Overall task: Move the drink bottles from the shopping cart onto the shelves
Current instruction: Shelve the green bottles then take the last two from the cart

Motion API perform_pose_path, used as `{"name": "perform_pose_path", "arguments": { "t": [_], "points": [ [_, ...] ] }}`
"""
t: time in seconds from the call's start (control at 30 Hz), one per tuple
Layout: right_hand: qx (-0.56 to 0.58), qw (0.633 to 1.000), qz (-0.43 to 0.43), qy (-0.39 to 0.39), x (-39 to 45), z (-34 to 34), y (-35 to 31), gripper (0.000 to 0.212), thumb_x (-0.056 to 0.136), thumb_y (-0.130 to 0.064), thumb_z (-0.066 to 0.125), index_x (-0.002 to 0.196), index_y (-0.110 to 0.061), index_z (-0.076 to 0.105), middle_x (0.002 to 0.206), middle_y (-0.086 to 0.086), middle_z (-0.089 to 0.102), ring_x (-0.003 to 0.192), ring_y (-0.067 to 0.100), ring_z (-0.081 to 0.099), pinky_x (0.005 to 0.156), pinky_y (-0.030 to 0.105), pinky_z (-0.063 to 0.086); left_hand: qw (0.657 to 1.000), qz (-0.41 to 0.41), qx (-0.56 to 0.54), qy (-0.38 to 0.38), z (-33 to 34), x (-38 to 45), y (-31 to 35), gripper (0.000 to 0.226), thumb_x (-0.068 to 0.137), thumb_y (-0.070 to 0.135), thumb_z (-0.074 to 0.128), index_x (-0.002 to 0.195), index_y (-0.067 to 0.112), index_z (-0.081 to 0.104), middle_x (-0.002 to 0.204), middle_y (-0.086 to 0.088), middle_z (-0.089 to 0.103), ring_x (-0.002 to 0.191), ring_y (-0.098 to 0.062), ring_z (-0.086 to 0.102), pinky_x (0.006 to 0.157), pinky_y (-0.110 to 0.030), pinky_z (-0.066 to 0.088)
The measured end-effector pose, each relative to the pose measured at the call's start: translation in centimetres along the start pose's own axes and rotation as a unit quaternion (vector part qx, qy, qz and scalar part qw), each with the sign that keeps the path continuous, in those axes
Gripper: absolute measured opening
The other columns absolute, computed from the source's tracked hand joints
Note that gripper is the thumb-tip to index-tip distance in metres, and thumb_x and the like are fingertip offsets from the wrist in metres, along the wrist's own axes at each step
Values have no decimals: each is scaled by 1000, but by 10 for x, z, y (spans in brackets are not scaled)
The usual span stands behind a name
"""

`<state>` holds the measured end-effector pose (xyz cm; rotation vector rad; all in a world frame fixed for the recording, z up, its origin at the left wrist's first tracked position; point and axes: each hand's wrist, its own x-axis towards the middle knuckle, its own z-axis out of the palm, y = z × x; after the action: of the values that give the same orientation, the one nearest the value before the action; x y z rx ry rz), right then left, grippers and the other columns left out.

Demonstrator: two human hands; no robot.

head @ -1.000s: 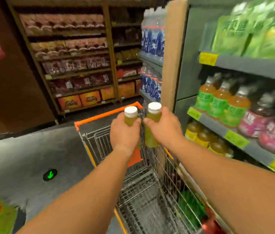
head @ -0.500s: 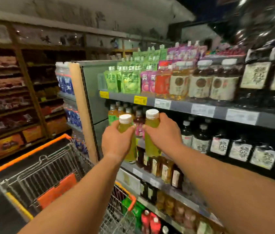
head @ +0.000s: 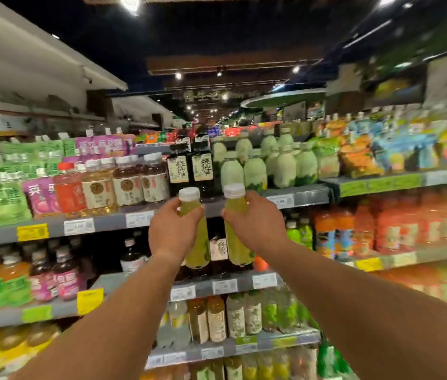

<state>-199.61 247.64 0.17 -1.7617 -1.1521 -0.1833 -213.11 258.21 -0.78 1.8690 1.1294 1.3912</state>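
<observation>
The left grip (head: 171, 231) is clenched around the upper body of a yellow-green bottle (head: 197, 242), fingers wrapped just under its white cap (head: 189, 193). The right grip (head: 255, 229) grasps a second yellow-green bottle (head: 237, 234) the same way, below its own white cap (head: 234, 190). Both bottles stand upright, side by side with a gap between them, held up in front of the shelves and not resting on any of them. Their caps reach the level of the grey upper shelf edge (head: 299, 194), where two dark bottles with pale labels (head: 190, 168) stand directly behind, with pale green bottles (head: 255, 171) to their right. The bottle bases hang just above the middle shelf edge (head: 225, 286).
</observation>
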Motion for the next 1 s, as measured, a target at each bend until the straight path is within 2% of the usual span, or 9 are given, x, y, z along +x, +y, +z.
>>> {"name": "perform_pose_path", "arguments": {
  "t": [0.07,0.13,0.27,0.4,0.5,0.67,0.77,0.93,1.0],
  "points": [
    [-19,999,18,28,-3,-39,18,32,78,-51,63,97,-26,57,89,-4,64,85,21,62,65,30,41,998,19,-20,-51,28,-9,24,56,75,59,66,120,26,65,113,5,69,100,-19,64,89,-38,53],
    [-44,997,33,59,-7,-78,34,43,77,-54,62,107,-24,60,98,1,67,91,25,63,68,32,45,995,41,-37,-87,55,-22,52,42,76,59,66,102,27,68,94,10,69,90,-17,64,77,-35,53],
    [-101,985,59,128,-14,-151,67,48,76,-58,63,110,-25,61,103,2,68,96,27,63,66,30,36,986,102,-44,-122,104,-55,110,28,79,57,66,76,29,60,74,14,61,68,-10,56,52,-25,33],
    [-139,972,93,162,-23,-221,100,46,72,-62,61,103,-28,58,88,-5,65,86,23,64,62,29,41,977,116,-59,-168,152,-92,165,56,69,66,60,105,24,70,99,2,68,92,-26,63,65,-32,44],
    [-159,962,117,186,-32,-271,125,41,70,-61,59,94,-29,56,78,-7,60,76,21,63,51,27,39,968,130,-82,-198,190,-122,203,65,65,67,58,109,20,70,104,-6,69,97,-32,63,74,-38,49],
    [-214,948,124,200,-40,-358,176,49,73,-61,59,104,-23,60,88,-1,66,78,22,61,65,36,52,959,128,-116,-225,254,-174,266,54,62,65,59,98,26,72,91,3,72,86,-26,65,75,-35,53],
    [-230,944,129,201,-41,-404,204,63,74,-64,58,120,-20,59,100,2,68,83,23,63,60,34,52,954,119,-146,-231,290,-204,299,46,61,64,61,86,28,72,80,7,70,79,-24,65,71,-34,53],
    [-239,941,135,197,-33,-485,263,63,72,-65,57,118,-22,60,104,1,69,93,24,63,77,39,55,943,129,-188,-241,365,-252,368,26,73,48,75,73,23,67,66,9,62,67,-20,59,54,-27,38],
    [-254,937,141,193,-25,-509,285,66,71,-66,56,121,-23,60,104,0,69,93,24,64,78,41,55,941,141,-184,-246,393,-265,389,20,72,47,75,79,29,69,63,10,59,66,-23,58,58,-32,44]
  ]
}}
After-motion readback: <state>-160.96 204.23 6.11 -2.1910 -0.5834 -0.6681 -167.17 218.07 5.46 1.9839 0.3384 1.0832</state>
